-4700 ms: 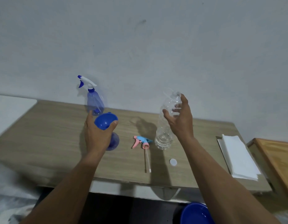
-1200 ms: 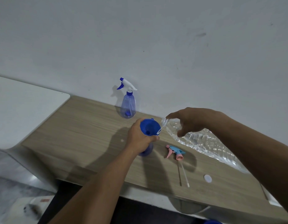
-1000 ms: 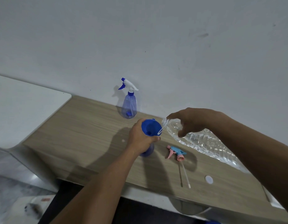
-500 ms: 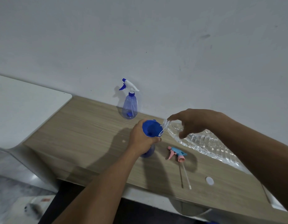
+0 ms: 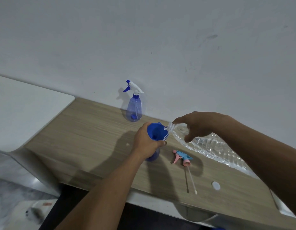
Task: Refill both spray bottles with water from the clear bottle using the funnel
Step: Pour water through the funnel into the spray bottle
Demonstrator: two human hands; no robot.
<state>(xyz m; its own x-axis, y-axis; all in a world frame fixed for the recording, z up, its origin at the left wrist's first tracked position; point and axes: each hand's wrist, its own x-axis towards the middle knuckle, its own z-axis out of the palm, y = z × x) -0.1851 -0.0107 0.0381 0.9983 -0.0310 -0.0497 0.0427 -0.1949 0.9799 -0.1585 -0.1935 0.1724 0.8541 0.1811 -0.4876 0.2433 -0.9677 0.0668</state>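
Left grip (image 5: 148, 141) curled round the blue funnel (image 5: 156, 132), just under its bowl. The funnel sits upright in the open spray bottle (image 5: 153, 156); only the bottle's lower body shows below my grip, standing on the tabletop (image 5: 87, 130).

Right grip (image 5: 199, 125) clamped on the clear bottle (image 5: 210, 146) near its neck, fingers over the top, thumb below. The clear bottle is tipped low, mouth at the funnel's rim on the side facing my right grip, body trailing back under my right forearm. Can't tell if water is running.

Pink-and-blue trigger head (image 5: 182, 157) lies flat on the tabletop, below my right grip, near the open spray bottle, dip tube pointing toward me. White cap (image 5: 215, 185) lies nearer me, under my right forearm.

Second spray bottle (image 5: 134, 108), trigger head on, stands upright beyond my left grip, by the wall (image 5: 144, 39).
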